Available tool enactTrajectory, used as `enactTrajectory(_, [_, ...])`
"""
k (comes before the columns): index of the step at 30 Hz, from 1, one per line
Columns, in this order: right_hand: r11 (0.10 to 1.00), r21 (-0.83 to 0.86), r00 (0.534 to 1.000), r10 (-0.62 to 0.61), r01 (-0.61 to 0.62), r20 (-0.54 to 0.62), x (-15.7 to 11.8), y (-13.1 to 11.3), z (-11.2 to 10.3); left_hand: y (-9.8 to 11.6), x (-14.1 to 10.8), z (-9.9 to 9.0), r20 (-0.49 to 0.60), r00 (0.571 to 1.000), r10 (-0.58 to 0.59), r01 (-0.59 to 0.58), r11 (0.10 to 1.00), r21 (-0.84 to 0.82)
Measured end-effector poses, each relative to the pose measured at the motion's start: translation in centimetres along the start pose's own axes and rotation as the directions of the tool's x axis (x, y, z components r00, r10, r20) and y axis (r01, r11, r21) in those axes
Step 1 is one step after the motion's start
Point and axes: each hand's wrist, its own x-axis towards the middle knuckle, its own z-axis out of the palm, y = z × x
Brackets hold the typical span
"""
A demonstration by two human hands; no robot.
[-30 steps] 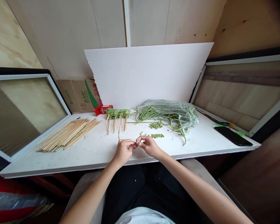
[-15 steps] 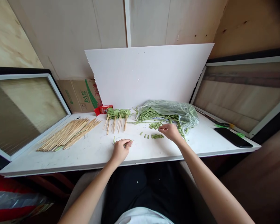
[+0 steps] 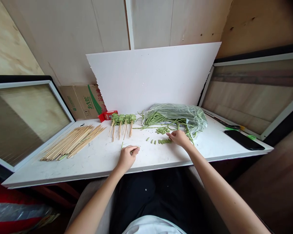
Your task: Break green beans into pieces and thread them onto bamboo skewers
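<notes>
My left hand [image 3: 128, 158] is closed around a long green bean [image 3: 122, 145], one end of which sticks up behind the knuckles and a tip shows at the fingers. To the right, my right hand [image 3: 179, 138] is pinched at the right end of a row of short cut bean pieces [image 3: 164, 141]; what its fingertips hold, if anything, is hidden. A few single pieces [image 3: 151, 141] lie spaced out left of that row. Just behind it is a small heap of cut bean pieces [image 3: 162, 130]. Long beans [image 3: 156, 119] spill from a clear plastic bag [image 3: 196, 117] beyond my right hand.
Bamboo skewers [image 3: 70, 141] lie piled on the left of the white table [image 3: 88, 167]. Skewered beans [image 3: 123, 119] rest at the back beside a red box [image 3: 107, 115]. A black phone [image 3: 244, 139] is on the right. A white board [image 3: 151, 78] stands behind.
My right hand has lowered slightly toward the right end of the row of bean pieces. My left hand keeps its hold on the bean. The view has tilted a little.
</notes>
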Motion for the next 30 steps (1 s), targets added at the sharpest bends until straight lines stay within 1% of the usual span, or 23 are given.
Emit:
enactTrajectory(3, [1.0, -0.01, 1.0, 0.015, -0.015, 0.001, 0.0, -0.1, 0.0, -0.4, -0.1, 0.2, 0.01, 1.0, 0.016, -0.015, 0.999, -0.03])
enactTrajectory(5, [1.0, -0.009, 0.999, 0.002, -0.002, -0.046, -0.2, -0.5, -0.1, -0.6, -0.1, 0.3, 0.02, 0.999, 0.033, -0.032, 0.998, -0.046])
enactTrajectory(7, [0.997, 0.036, 0.991, -0.065, 0.069, -0.114, -0.6, -1.4, -0.2, -0.5, -0.2, 0.3, 0.017, 0.998, 0.055, -0.054, 0.997, -0.059])
enactTrajectory(9, [0.968, 0.126, 0.967, -0.195, 0.217, -0.163, -1.3, -2.8, -0.2, -0.2, -0.2, 0.3, -0.003, 0.997, 0.081, -0.081, 0.994, -0.072])
enactTrajectory(11, [0.886, 0.247, 0.918, -0.36, 0.393, -0.168, -2.5, -4.7, 0.1, 0.1, -0.3, 0.3, -0.032, 0.995, 0.097, -0.099, 0.993, -0.068])
enactTrajectory(13, [0.78, 0.378, 0.86, -0.499, 0.498, -0.103, -4.2, -6.7, 0.8, 0.4, -0.4, 0.3, -0.048, 0.995, 0.091, -0.093, 0.995, -0.036])
enactTrajectory(14, [0.735, 0.43, 0.829, -0.556, 0.525, -0.062, -5.0, -7.7, 1.2, 0.6, -0.5, 0.3, -0.049, 0.995, 0.083, -0.084, 0.996, -0.014])
enactTrajectory(17, [0.641, 0.518, 0.747, -0.665, 0.567, 0.006, -7.3, -9.9, 2.9, 1.0, -0.8, 0.4, -0.021, 0.996, 0.092, -0.091, 0.995, 0.036])
enactTrajectory(18, [0.62, 0.532, 0.722, -0.692, 0.577, 0.023, -7.8, -10.4, 3.5, 1.2, -0.9, 0.4, -0.012, 0.994, 0.106, -0.106, 0.993, 0.049])
enactTrajectory(19, [0.609, 0.535, 0.71, -0.704, 0.585, 0.026, -8.2, -10.7, 4.0, 1.3, -0.9, 0.4, -0.004, 0.993, 0.122, -0.121, 0.991, 0.064])
enactTrajectory(20, [0.607, 0.531, 0.707, -0.707, 0.591, 0.022, -8.3, -10.8, 4.3, 1.3, -0.9, 0.3, 0.003, 0.991, 0.136, -0.135, 0.987, 0.083])
enactTrajectory(21, [0.613, 0.52, 0.713, -0.701, 0.596, 0.009, -8.4, -10.8, 4.6, 1.4, -0.9, 0.3, 0.009, 0.989, 0.146, -0.146, 0.983, 0.108])
enactTrajectory(24, [0.644, 0.481, 0.751, -0.659, 0.594, -0.046, -7.9, -10.4, 5.0, 1.4, -0.6, 0.0, 0.034, 0.985, 0.169, -0.173, 0.964, 0.202])
enactTrajectory(26, [0.66, 0.454, 0.762, -0.644, 0.599, -0.07, -7.5, -10.1, 5.1, 1.4, -0.4, -0.1, 0.055, 0.979, 0.194, -0.202, 0.943, 0.266])
enactTrajectory(28, [0.668, 0.401, 0.751, -0.655, 0.627, -0.082, -7.3, -9.9, 5.1, 1.5, -0.3, -0.1, 0.06, 0.973, 0.224, -0.231, 0.921, 0.315])
enactTrajectory(30, [0.665, 0.337, 0.726, -0.681, 0.666, -0.093, -7.4, -9.9, 5.2, 1.6, -0.4, -0.2, 0.047, 0.967, 0.251, -0.252, 0.903, 0.348])
